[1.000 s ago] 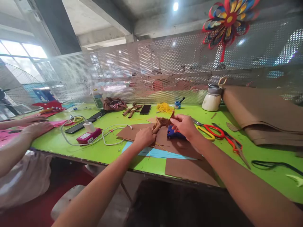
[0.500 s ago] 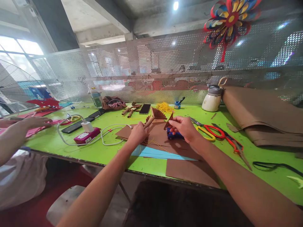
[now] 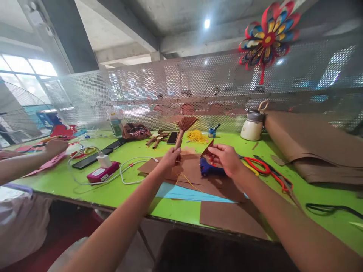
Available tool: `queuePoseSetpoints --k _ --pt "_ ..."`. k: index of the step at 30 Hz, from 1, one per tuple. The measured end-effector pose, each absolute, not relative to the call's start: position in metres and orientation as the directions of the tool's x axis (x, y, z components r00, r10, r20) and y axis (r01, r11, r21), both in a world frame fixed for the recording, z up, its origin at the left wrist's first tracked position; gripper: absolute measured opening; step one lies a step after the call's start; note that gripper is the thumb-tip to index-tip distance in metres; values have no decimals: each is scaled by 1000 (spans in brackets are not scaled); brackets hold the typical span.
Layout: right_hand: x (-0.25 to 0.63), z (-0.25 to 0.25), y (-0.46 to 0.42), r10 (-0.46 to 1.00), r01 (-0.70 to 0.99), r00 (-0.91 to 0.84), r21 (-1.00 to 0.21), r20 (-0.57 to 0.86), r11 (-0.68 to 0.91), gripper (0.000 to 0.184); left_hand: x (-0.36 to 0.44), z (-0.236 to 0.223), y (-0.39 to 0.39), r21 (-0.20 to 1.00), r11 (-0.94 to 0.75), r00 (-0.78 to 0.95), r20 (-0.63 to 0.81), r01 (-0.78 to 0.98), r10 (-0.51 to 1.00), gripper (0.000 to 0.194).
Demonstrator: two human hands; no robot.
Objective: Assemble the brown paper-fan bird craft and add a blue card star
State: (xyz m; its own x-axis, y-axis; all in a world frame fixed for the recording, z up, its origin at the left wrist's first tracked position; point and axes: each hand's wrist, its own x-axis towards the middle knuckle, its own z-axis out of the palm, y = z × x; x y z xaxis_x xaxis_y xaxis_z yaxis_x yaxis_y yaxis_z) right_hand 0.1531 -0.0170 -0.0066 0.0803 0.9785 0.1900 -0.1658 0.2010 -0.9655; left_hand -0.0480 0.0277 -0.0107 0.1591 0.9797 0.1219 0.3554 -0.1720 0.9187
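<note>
Two hands (image 3: pixel 199 158), brown paper fan (image 3: pixel 186 124) pointing up

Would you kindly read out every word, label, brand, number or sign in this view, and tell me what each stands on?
No text is readable here.
Magenta power strip: any markings too small.
Small blue jar: any print too small.
Bottle by the mesh screen: any label too blurred.

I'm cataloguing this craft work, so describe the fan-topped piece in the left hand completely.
The fan-topped piece is brown and looks like paper: a pleated fan, spread open, on a slim stem. It stands nearly upright, leaning slightly right, above the table. The left hand grips the stem low down, hiding its bottom end.
</note>
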Motion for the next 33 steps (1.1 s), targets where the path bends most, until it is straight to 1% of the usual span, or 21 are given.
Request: queuePoseSetpoints --k 2,5,8,10,12,15,19,21,23,25,27,29,30,31,32,33 --pt "149 -7 -20 979 -159 45 -966 197 202 21 -40 -14 20 961 -177 248 122 214 961 19" --pt "145 -8 -22 976 -129 14 -968 217 217 23 -29 -22 9 989 -137 370 107 57 923 21" --pt "141 -13 -22 974 -85 -5 -970 228 227 24 -23 -27 1 981 0 468 92 -194 879 21" --pt "139 -17 -22 969 -50 -29 -968 247 245 24 -21 -26 -4 952 74 491 85 -296 867 20" --pt "135 -21 -22 960 -28 -60 -962 272 270 24 -20 -24 -7 943 102 504 75 -316 861 23" --pt "130 -24 -24 948 2 -72 -950 310 311 25 -20 -23 -9 951 84 495 78 -297 866 25" --pt "120 -28 -26 940 110 -41 -933 339 342 23 -22 -30 -5 975 22 388 66 -219 919 27" --pt "115 -31 -27 939 131 -25 -930 342 342 21 -22 -35 -2 980 -22 332 87 -195 939 28" --pt "110 -35 -27 935 123 -48 -927 350 354 19 -23 -38 0 984 -48 315 100 -170 944 30" --pt "110 -36 -27 926 123 -118 -920 358 372 19 -23 -38 0 982 -54 309 108 -179 945 32" --pt "115 -32 -24 896 148 -191 -891 401 430 22 -25 -35 -1 979 -42 314 104 -199 944 33" --pt "127 -26 -20 866 259 -214 -829 451 496 28 -27 -31 -3 975 -26 335 100 -220 937 34" --pt "135 -22 -16 867 364 -193 -787 459 498 28 -28 -29 -4 974 -16 355 97 -226 930 33" --pt "143 -19 -13 889 514 -182 -730 420 450 30 -30 -27 -4 973 -6 373 94 -230 923 33" --pt "151 -17 -10 914 687 -166 -622 370 377 33 -31 -26 -4 973 5 384 86 -230 919 32" --pt "159 -15 -8 928 746 -163 -573 335 338 32 -33 -24 -4 974 19 395 74 -226 916 32"
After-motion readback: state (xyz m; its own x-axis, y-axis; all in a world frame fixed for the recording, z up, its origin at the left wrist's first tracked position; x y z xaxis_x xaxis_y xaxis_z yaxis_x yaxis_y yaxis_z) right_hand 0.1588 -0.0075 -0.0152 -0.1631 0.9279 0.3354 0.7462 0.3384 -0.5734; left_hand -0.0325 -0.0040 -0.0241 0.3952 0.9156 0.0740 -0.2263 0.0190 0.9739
